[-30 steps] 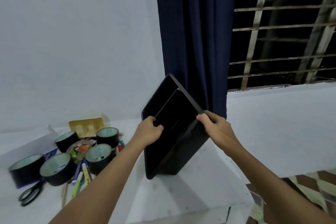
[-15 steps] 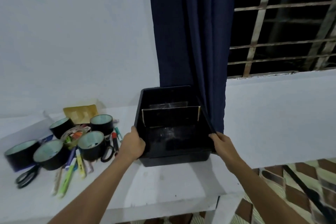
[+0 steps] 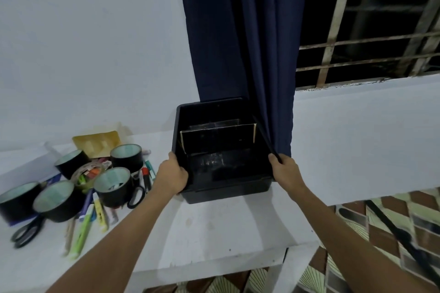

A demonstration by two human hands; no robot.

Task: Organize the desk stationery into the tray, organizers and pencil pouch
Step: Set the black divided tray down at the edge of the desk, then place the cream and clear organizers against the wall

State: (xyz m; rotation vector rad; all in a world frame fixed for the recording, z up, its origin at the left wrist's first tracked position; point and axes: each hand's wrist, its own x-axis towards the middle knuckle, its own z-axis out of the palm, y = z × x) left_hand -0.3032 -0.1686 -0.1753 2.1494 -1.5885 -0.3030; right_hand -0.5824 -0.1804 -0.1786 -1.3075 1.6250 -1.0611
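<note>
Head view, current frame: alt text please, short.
Two hands, left and right, grip opposite sides of an open black tray on a white desk, against a navy curtain. To the left lie black tape rolls, scissors and pens.

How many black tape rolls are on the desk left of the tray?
5: far-left edge, front-left, back-left, back near the yellow holder, and front-right beside the pens. More may hide beneath.

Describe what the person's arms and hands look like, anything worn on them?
Both forearms are bare, with no sleeves in view. The left hand and right hand show no gloves, and no rings, watch or bracelets are visible. Nothing is marked on the arms.
</note>
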